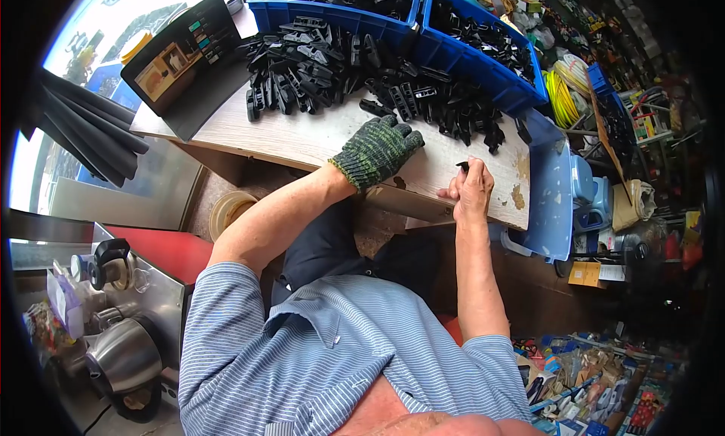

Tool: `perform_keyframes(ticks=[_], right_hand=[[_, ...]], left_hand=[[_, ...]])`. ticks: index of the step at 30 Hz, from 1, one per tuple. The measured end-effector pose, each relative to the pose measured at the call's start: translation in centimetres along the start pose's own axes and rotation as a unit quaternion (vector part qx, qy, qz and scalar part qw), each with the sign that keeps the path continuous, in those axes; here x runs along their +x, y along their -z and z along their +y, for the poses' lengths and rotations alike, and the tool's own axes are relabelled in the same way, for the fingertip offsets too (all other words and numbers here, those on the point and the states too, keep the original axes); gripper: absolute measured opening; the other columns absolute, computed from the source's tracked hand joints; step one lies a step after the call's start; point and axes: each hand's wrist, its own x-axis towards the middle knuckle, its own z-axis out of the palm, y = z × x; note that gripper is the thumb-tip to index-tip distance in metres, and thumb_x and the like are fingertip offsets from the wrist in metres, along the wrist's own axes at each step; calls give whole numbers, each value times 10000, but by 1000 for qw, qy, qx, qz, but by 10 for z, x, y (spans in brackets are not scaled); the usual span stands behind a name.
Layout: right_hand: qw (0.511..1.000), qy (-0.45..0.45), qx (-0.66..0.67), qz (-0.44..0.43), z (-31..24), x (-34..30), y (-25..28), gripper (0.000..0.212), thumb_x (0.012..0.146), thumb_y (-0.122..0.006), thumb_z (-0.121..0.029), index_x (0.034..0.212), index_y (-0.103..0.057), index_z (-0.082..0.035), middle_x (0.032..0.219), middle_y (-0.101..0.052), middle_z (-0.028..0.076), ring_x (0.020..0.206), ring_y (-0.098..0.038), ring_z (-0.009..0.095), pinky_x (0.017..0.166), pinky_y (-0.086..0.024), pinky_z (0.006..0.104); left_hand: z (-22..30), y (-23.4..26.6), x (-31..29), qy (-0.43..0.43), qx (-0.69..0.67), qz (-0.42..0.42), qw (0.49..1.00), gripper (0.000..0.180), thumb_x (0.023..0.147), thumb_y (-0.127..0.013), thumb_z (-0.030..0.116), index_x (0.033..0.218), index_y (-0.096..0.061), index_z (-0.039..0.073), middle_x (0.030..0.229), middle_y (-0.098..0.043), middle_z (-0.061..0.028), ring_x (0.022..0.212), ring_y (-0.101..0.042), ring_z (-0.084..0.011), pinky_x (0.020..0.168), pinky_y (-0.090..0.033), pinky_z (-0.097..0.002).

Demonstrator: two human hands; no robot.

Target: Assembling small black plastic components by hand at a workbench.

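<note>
My left hand (380, 153), in a dark green knitted glove, is over the front part of the table with its fingers curled. Just beyond its fingertips lies a black plastic part (374, 108); whatever the glove may hold is hidden. My bare right hand (473, 188) is at the table's right front, pinching a small black piece (463, 165) between thumb and fingers. A large heap of black plastic clip-like parts (302, 69) spreads across the back of the table, with more of them (472, 115) reaching toward the right.
Two blue crates (340, 17) (483, 62) full of black parts stand behind the heap. An open tablet (177, 62) is at the table's left. A blue tub (550, 194) stands off the right edge. A steel kettle (128, 353) sits at lower left.
</note>
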Motion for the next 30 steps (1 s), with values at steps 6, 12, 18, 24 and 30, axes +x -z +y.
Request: perform_keyframes(ticks=[6, 12, 18, 24, 30], right_hand=[[1000, 1, 10, 1, 1, 1, 1, 371, 985, -484, -338, 692, -441, -114, 472, -274, -34, 382, -363, 115, 395, -542, 372], [1000, -3, 12, 28, 1, 0, -4, 369, 990, -456, -350, 716, -444, -103, 482, -275, -27, 382, -355, 116, 388, -534, 368], [998, -7, 34, 53, 5, 3, 0, 390, 988, -443, -378, 722, -445, -92, 490, -306, -5, 372, -328, 133, 400, -498, 367], [991, 23, 33, 127, 5, 1, -5, 370, 971, -474, -385, 786, -525, -69, 587, -438, 15, 405, -392, 144, 394, -423, 298], [993, 8, 46, 107, 3, -6, -4, 286, 951, -492, -314, 818, -587, -79, 683, -499, 19, 470, -461, 135, 417, -416, 286]], left_hand=[[3, 2, 3, 90, 47, 35, 994, 246, 883, -643, 303, 986, -690, 84, 1044, -638, -127, 1011, -593, -327, 801, -483, -479], [2, 4, -8, 139, 88, 70, 984, 255, 852, -663, 294, 1000, -684, 88, 948, -649, -137, 968, -595, -341, 772, -471, -487], [38, 5, -4, 162, -95, 44, 981, 169, 903, -669, 207, 1050, -687, 127, 902, -697, -100, 829, -649, -332, 721, -525, -439], [74, -18, 13, 177, -350, 97, 914, 186, 945, -656, 209, 1052, -690, 60, 964, -690, -146, 862, -673, -350, 718, -523, -403], [83, -29, 23, 221, -351, 63, 908, 181, 983, -558, 160, 1094, -667, 67, 995, -663, -153, 885, -656, -363, 728, -519, -418]])
